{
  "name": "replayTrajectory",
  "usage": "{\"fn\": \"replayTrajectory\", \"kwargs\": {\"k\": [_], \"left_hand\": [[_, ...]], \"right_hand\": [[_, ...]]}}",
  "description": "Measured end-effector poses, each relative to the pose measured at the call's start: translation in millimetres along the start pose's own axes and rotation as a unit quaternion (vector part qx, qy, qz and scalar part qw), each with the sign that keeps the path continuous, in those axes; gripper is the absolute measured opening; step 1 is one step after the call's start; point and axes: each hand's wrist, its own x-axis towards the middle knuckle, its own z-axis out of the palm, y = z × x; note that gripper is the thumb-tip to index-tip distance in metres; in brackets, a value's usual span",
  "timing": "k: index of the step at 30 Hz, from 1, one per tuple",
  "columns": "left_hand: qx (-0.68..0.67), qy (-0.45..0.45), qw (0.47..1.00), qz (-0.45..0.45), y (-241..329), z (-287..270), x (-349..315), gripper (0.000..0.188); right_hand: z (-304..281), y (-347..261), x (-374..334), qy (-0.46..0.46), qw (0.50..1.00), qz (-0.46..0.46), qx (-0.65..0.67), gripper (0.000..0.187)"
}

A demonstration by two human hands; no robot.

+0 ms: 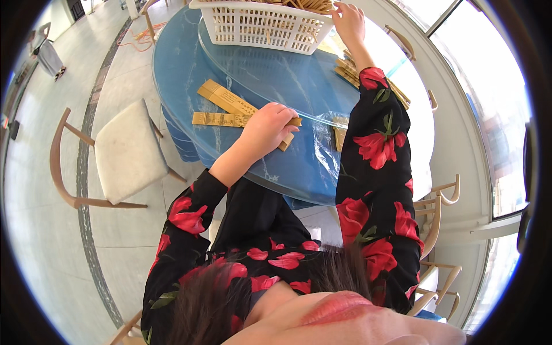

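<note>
My left hand (269,130) is closed around a long gold printed paper sleeve (221,119), over the near left part of the blue table. One end of the sleeve sticks out past my fingers. A wider gold sleeve (221,96) lies slantwise beneath that hand on the tabletop. At the far side, my right hand (349,24) is at the right end of a white plastic basket (259,29), its fingers bent at the rim beside the heaped thin wooden sticks (305,4). What those fingertips hold, if anything, cannot be made out.
Several gold sleeves (347,72) lie to the right, partly behind my right forearm. Another gold piece (340,133) lies near clear plastic on the round blue table (184,69). A pale-seated wooden chair (129,150) stands at the left. Another person (46,52) stands far off left.
</note>
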Motion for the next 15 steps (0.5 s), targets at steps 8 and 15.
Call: {"fn": "replayTrajectory", "kwargs": {"k": [8,15], "left_hand": [[0.001,0.011,1.0,0.013,0,-1,-1,0.027],[-0.007,0.011,1.0,0.023,2,1,0,0.027]], "right_hand": [[25,-5,42,-0.063,0.998,0.007,-0.012,0.024],[19,-11,45,-0.129,0.987,0.091,-0.02,0.014]]}}
